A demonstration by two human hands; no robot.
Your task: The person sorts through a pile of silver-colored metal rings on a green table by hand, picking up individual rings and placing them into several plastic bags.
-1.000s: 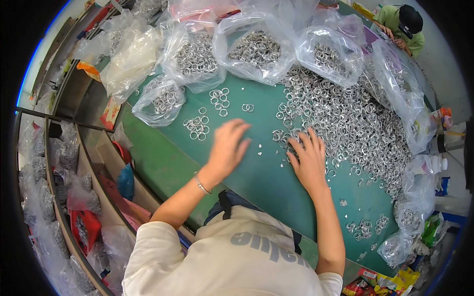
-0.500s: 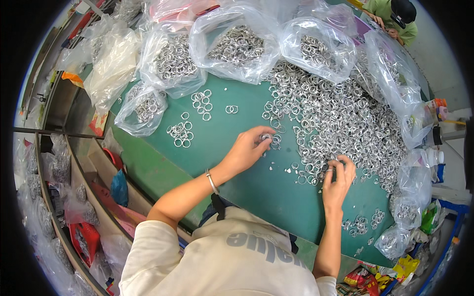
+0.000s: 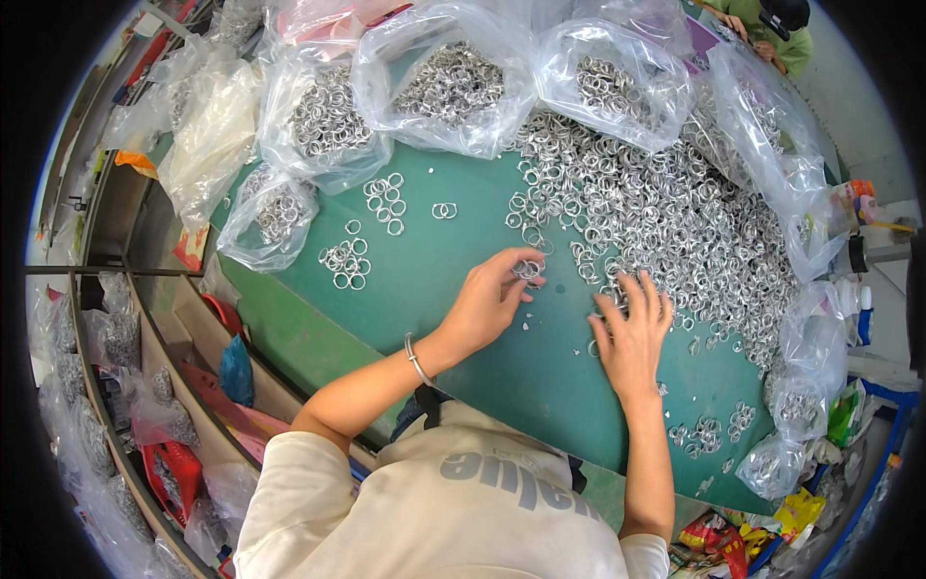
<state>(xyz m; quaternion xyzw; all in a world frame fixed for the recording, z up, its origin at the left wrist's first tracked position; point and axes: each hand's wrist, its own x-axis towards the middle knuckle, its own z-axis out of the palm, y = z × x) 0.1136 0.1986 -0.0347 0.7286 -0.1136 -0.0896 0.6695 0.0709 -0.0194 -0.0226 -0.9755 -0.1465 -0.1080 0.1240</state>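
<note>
Since half a second ago, the right hand [image 3: 632,340] has shifted left along the near edge of the ring pile [image 3: 685,232], and its curled fingers have spread apart, the tips at the outermost rings. Whether it grips any is hard to tell. The left hand [image 3: 482,297] has its thumb and fingers clamped on a few metal rings [image 3: 527,269], just above the green table [image 3: 415,261]; the fingers partly cover them, so their number is unclear.

Along the far side, three large clear bags, left [image 3: 371,169], middle [image 3: 434,133] and right [image 3: 579,114], each hold a heap of rings. A smaller clear bag [image 3: 249,253] at the left holds fewer. Beside it, a crumpled pale bag [image 3: 207,145] hides most of its contents. In the divided shelf [image 3: 178,333] at lower left, plastic bags hold small grey pieces too blurred to identify. A blue bag [image 3: 234,372] there conceals whatever it contains. At upper right, a person in green [image 3: 796,48] is cut off by the picture's edge.
</note>
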